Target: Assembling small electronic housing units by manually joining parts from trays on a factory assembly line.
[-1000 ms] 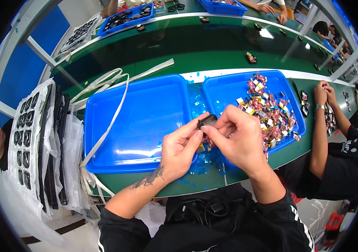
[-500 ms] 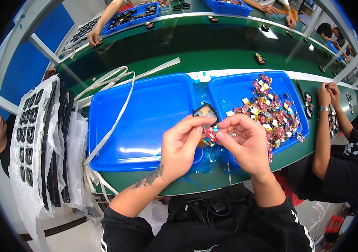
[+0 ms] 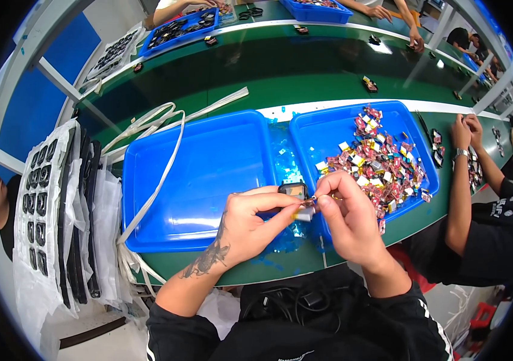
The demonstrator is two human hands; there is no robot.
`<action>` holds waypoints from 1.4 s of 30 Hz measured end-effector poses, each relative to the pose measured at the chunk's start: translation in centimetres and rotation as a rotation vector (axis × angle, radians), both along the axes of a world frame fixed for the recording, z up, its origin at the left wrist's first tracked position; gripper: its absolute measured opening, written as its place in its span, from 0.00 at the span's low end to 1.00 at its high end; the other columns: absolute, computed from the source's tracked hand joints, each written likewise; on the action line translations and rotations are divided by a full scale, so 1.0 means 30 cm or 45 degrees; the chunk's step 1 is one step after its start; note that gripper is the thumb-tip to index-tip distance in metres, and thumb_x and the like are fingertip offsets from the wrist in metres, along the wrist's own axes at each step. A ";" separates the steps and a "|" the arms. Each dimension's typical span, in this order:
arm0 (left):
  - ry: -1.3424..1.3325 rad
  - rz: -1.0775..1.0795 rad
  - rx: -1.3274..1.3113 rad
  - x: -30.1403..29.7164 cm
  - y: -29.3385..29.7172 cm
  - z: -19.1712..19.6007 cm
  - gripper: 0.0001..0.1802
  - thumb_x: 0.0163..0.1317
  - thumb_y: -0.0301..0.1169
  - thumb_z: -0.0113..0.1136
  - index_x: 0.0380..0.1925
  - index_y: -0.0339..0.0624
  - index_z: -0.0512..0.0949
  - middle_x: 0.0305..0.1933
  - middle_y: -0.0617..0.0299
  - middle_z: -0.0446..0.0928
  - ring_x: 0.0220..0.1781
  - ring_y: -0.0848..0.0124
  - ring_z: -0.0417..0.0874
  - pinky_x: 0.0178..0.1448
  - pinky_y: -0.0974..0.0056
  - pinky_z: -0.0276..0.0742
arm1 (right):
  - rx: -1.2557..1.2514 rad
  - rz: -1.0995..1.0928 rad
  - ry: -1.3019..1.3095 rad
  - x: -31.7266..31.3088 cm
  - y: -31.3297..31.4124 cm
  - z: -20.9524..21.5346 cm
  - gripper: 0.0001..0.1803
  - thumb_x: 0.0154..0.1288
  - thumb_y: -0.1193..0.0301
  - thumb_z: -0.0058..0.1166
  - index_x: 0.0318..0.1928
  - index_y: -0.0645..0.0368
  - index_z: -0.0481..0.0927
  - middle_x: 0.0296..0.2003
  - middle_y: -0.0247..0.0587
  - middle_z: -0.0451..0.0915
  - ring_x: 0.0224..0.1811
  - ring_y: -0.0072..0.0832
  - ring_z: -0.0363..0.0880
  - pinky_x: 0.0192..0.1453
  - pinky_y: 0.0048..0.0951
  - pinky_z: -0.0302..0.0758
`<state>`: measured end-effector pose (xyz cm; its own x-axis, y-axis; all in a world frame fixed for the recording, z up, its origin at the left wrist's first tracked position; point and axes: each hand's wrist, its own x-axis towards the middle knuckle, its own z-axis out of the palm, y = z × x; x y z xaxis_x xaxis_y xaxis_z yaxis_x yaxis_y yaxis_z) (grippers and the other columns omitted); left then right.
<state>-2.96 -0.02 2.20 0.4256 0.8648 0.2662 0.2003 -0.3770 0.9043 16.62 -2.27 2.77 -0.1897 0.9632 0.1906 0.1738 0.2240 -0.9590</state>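
Note:
Between thumb and fingers, my left hand pinches a small electronic module. A square black housing stands out beyond the fingertips, and a blurred white-and-yellow block hangs below them. My right hand is closed in a pinch at the module's right end; what lies between its fingertips is too small to make out. Both hands are above the gap between two blue trays. The right tray holds a heap of small red boards with white and yellow blocks. The left tray shows a bare bottom.
White straps trail over the left tray. Black-framed parts in white sheets are stacked at the left. Blue film scraps litter the gap. Beyond runs a green conveyor with scattered modules; co-workers' hands work at the right.
My hands have turned the module, so the red board no longer faces up and the white block hangs lower. Across the belt, a co-worker's hand has drawn back from a dark part.

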 end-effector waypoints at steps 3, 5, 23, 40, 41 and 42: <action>-0.235 0.028 -0.453 0.019 -0.013 -0.004 0.10 0.60 0.22 0.64 0.42 0.31 0.83 0.37 0.56 0.82 0.40 0.75 0.83 0.46 0.71 0.81 | -0.027 -0.056 0.094 -0.008 -0.013 -0.024 0.04 0.69 0.79 0.50 0.42 0.65 0.72 0.37 0.38 0.76 0.38 0.21 0.77 0.42 0.24 0.78; -0.272 0.033 -0.388 0.020 -0.013 -0.033 0.11 0.61 0.21 0.63 0.44 0.31 0.83 0.40 0.55 0.82 0.42 0.75 0.83 0.47 0.71 0.81 | -0.087 -0.034 0.263 -0.018 -0.014 -0.024 0.05 0.67 0.79 0.52 0.43 0.65 0.72 0.37 0.38 0.76 0.37 0.21 0.77 0.41 0.23 0.77; -0.706 0.048 -0.528 0.066 -0.031 -0.026 0.26 0.64 0.16 0.54 0.64 0.35 0.67 0.56 0.50 0.77 0.58 0.69 0.79 0.61 0.67 0.75 | 0.186 -0.283 -0.045 -0.045 0.009 -0.047 0.20 0.55 0.88 0.59 0.47 0.64 0.70 0.39 0.37 0.74 0.35 0.17 0.74 0.37 0.17 0.75; -0.194 0.483 0.164 0.063 -0.008 -0.050 0.23 0.59 0.19 0.60 0.56 0.33 0.70 0.52 0.47 0.77 0.46 0.64 0.84 0.52 0.64 0.79 | 0.092 -0.073 -0.786 0.097 0.655 0.090 0.27 0.59 0.67 0.63 0.55 0.64 0.67 0.36 0.50 0.83 0.38 0.39 0.84 0.41 0.35 0.77; -0.040 0.479 0.386 0.071 -0.003 -0.055 0.24 0.55 0.19 0.62 0.54 0.33 0.71 0.51 0.49 0.78 0.42 0.62 0.85 0.49 0.63 0.80 | 0.008 -0.191 -0.872 0.168 0.798 0.029 0.30 0.58 0.66 0.65 0.57 0.63 0.67 0.40 0.54 0.83 0.43 0.41 0.83 0.47 0.36 0.76; 0.149 0.484 0.718 0.060 0.002 -0.073 0.25 0.53 0.20 0.65 0.53 0.34 0.73 0.51 0.50 0.78 0.41 0.59 0.85 0.48 0.62 0.81 | -0.067 -0.282 -0.941 0.205 0.912 -0.028 0.32 0.56 0.66 0.66 0.58 0.63 0.67 0.44 0.57 0.82 0.48 0.42 0.82 0.52 0.37 0.76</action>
<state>-1.15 0.05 0.02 0.1735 0.7024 0.6903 0.4961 -0.6678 0.5549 22.77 25.08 1.95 -0.0515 0.9978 0.0427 0.8083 0.0668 -0.5850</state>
